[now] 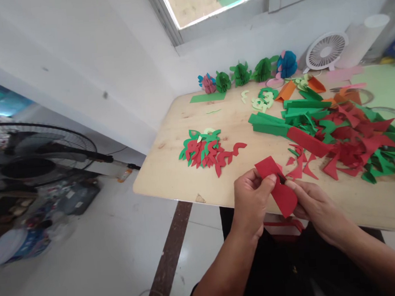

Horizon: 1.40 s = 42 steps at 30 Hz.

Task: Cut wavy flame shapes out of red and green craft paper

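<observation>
A piece of folded red paper (280, 195) with a rounded lower end is held between my two hands above the table's front edge. My left hand (252, 200) pinches its upper left part, thumb on top. At its right edge, my right hand (313, 205) has thumb and fingers closed on the paper. A small dark gap or object shows between the two thumbs; I cannot make out which. Just beyond lie red paper scraps (301, 165). To the left is a pile of red and green leaf-shaped cutouts (201, 150).
The wooden table (165, 169) bears a heap of red and green scraps (357, 135) on the right and folded green paper (271, 123). Honeycomb paper figures (241, 74) line the wall beside a small white fan (326, 51). A large black fan (31, 168) stands left.
</observation>
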Motion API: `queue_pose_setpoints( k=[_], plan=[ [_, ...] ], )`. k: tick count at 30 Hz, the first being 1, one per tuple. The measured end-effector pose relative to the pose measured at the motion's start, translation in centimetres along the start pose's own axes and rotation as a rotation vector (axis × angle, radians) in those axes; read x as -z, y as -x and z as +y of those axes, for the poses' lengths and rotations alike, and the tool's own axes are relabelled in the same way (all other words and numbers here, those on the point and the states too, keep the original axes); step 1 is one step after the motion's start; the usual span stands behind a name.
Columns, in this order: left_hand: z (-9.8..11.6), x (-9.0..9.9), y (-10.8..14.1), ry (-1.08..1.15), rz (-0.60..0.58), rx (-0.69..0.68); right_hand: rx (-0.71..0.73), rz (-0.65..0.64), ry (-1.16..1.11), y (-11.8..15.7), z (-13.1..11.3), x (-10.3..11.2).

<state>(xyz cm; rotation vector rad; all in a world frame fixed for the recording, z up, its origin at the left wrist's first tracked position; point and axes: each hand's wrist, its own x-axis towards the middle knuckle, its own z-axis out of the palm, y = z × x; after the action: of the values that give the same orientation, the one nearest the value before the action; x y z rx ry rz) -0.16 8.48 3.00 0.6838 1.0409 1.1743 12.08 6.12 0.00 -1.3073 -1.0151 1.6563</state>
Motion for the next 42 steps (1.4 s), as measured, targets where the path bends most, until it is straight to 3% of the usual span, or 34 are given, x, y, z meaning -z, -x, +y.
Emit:
queue_pose_setpoints(
  k=[16, 26, 42],
  plan=[
    [0.2, 0.4, -0.5, -0.058, -0.045, 0.017, -0.001, -0.001, 0.005, 0.0, -0.3, -0.2],
    [0.7, 1.1, -0.9, -0.148, -0.132, 0.054, 0.007, -0.041, 0.052, 0.1, -0.4, 0.3],
    [1.0, 1.2, -1.3, -0.192, -0.152, 0.092, -0.001, -0.046, 0.020, -0.2, -0.6, 0.1]
  ],
)
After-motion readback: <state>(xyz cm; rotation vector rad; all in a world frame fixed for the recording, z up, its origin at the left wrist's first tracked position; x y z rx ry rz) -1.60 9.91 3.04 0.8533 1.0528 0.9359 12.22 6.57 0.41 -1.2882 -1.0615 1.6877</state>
